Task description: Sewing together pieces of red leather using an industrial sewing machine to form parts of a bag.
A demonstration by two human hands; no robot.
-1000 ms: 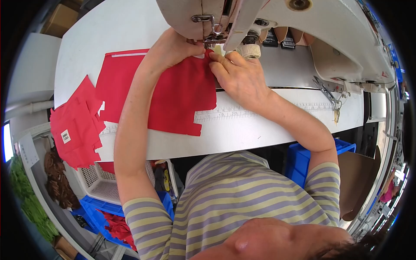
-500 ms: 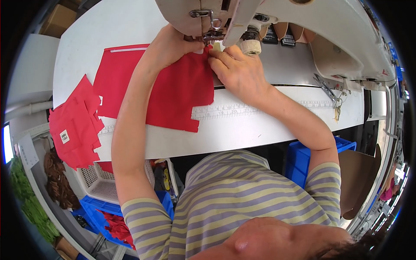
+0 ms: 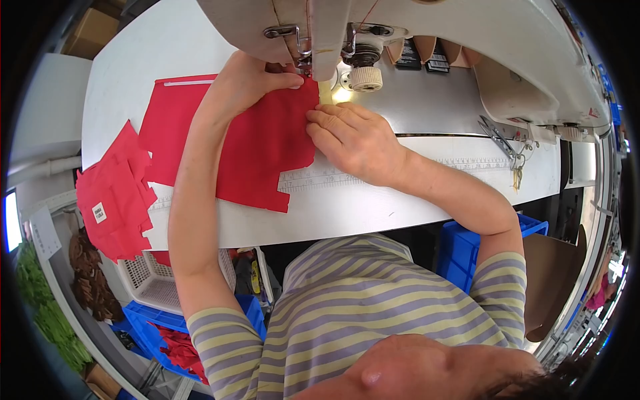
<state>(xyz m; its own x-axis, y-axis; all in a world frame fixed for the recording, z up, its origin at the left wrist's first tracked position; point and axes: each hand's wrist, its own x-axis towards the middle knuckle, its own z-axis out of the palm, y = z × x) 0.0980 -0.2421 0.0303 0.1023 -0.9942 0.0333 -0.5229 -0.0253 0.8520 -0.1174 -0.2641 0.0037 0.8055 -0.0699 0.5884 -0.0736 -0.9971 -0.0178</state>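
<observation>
A red fabric piece (image 3: 267, 147) lies flat on the white table under the sewing machine head (image 3: 280, 20), its top right corner at the presser foot (image 3: 305, 63). My left hand (image 3: 248, 83) rests on its upper part beside the foot, thumb stretched along the cloth and fingers bent, partly hidden. Against the right edge, a little nearer me than the foot, my right hand (image 3: 360, 140) pinches the cloth between thumb and fingers. A pale yellowish strip (image 3: 325, 92) shows just beyond that edge. A narrow white strip (image 3: 190, 83) runs along the fabric's far left edge.
A stack of red cut pieces (image 3: 117, 193) with a white label hangs over the table's left edge. Thread snips (image 3: 497, 137) lie at the right. A ruler scale (image 3: 320, 179) crosses the table. Below stand a white basket (image 3: 150, 283) and blue crates (image 3: 460, 250).
My right hand has slid toward me along the fabric's right edge, away from the presser foot. The fabric has shifted slightly left and toward me. The machine head appears farther left in the picture.
</observation>
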